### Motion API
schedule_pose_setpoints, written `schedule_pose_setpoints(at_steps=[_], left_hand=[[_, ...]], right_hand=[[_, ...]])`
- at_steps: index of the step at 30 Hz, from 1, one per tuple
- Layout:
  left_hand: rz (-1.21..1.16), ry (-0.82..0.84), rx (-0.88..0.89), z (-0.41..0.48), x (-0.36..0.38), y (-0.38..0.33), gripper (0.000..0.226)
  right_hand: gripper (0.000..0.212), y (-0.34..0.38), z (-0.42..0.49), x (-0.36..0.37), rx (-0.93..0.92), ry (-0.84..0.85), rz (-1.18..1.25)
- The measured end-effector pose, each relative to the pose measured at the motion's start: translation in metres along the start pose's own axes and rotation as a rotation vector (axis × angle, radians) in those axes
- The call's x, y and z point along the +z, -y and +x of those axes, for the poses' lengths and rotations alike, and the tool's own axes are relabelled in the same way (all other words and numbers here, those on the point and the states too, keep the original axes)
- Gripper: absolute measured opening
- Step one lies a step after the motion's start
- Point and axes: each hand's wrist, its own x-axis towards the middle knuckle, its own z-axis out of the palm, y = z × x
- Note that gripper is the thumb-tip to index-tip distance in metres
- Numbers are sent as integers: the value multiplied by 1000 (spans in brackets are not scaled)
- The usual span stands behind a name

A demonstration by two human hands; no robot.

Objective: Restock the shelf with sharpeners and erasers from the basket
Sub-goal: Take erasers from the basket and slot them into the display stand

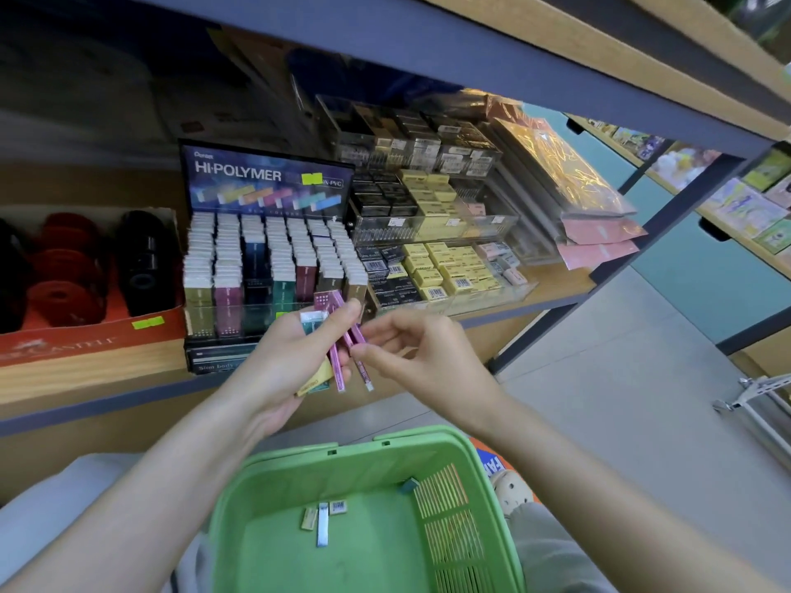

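Note:
My left hand (282, 357) grips a fan of slim erasers (336, 370) in pink, yellow and teal sleeves, held in front of the shelf edge. My right hand (411, 348) pinches one pink eraser (361, 365) from that fan between thumb and forefinger. Behind them stands the Hi-Polymer eraser display (265, 267) with rows of slim erasers. Below, the green basket (479, 464) holds a few loose erasers (323, 517) on its floor and a small blue-grey item (408, 485) near its right wall.
A red carton of black and red sharpeners (85, 271) sits left of the display. Clear trays of black and yellow boxed erasers (432, 258) stand to its right, with pink packets (599, 237) beyond. The shelf's wooden edge (85, 370) and an upper shelf beam (471, 49) frame the space.

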Motion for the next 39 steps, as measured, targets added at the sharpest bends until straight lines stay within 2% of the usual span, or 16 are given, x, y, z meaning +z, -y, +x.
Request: schedule_pose_setpoints(at_steps=[2,6,9,12,21,31,33,39], left_hand=[[7,-7,18,-5,-7,-3,28],[-23,-73,58,-14,-24,-12,25],[-78,-154,88,-19,-41,-19,22],[-151,-216,108,-19,-56,-25,15],[-197,-240,157,-21,-79,-34,10],[-293,-247,134,-24,-85,-39,9],[-333,-250,108,-24,-85,-40,10],[-368,-280,113,-23,-82,-39,4]], right_hand=[[6,4,1,5,-11,-6,-18],[8,19,8,6,-30,-93,8],[4,28,25,0,-109,-215,-124],[2,34,46,-3,-156,-268,-249],[8,38,79,4,-266,-53,-626],[15,59,90,7,-218,122,-784],[17,55,90,14,-225,126,-814],[14,42,93,29,-286,-11,-863]])
